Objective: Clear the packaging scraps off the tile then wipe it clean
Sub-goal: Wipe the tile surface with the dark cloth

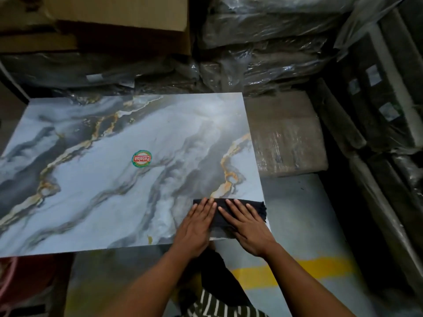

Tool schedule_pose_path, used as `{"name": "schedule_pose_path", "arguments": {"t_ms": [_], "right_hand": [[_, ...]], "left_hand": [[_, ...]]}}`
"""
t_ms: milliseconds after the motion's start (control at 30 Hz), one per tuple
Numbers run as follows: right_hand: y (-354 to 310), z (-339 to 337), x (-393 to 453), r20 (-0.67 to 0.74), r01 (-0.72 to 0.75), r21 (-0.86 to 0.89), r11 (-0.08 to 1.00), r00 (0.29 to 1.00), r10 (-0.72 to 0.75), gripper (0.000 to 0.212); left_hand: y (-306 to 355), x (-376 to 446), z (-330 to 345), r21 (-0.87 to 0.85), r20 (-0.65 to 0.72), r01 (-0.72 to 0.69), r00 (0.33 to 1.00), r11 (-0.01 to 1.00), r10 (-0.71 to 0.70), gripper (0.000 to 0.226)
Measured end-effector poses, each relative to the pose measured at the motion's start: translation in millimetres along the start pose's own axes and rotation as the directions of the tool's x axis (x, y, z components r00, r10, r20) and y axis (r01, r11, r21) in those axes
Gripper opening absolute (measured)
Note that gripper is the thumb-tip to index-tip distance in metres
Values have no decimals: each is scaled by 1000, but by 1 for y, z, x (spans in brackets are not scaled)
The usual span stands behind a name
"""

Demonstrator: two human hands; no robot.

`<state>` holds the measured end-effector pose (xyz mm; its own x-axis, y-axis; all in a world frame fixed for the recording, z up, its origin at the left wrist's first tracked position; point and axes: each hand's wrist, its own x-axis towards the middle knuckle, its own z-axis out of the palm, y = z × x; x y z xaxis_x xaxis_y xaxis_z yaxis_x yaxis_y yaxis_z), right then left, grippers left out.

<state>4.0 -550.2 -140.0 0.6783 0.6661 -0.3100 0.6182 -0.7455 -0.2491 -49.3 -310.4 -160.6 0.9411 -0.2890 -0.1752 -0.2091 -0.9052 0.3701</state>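
Observation:
A large glossy marble-patterned tile [114, 179] lies flat in front of me, blue-grey with gold veins and a round red and green sticker [142, 158] near its middle. A folded black cloth [258, 208] lies on the tile's near right corner. My left hand [196, 227] and my right hand [246, 227] both press flat on the cloth, fingers straight and side by side. No packaging scraps show on the tile's surface.
Plastic-wrapped stacks [263, 53] and a cardboard box [119, 21] stand behind the tile. A wrapped brown package [286, 138] lies right of it, and more wrapped goods [377, 110] line the right side. The grey floor [297, 225] has a yellow stripe [297, 271].

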Motion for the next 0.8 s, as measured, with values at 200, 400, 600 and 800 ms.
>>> {"name": "schedule_pose_path", "arguments": {"t_ms": [200,400,600,800], "right_hand": [[45,-39,117,-49,35,6,999,998,-35,69],[89,-93,272,-108,71,-10,997,992,-72,62],[121,-145,412,-163,73,-24,997,984,-76,61],[125,-168,482,-144,48,-21,999,988,-51,59]], "left_hand": [[-68,101,-44,66,9,0,1000,998,-1,73],[-160,223,-108,45,18,57,998,997,-58,79],[-250,335,-160,75,0,97,995,992,-98,64],[-295,378,-189,29,18,107,994,994,-108,72]]}}
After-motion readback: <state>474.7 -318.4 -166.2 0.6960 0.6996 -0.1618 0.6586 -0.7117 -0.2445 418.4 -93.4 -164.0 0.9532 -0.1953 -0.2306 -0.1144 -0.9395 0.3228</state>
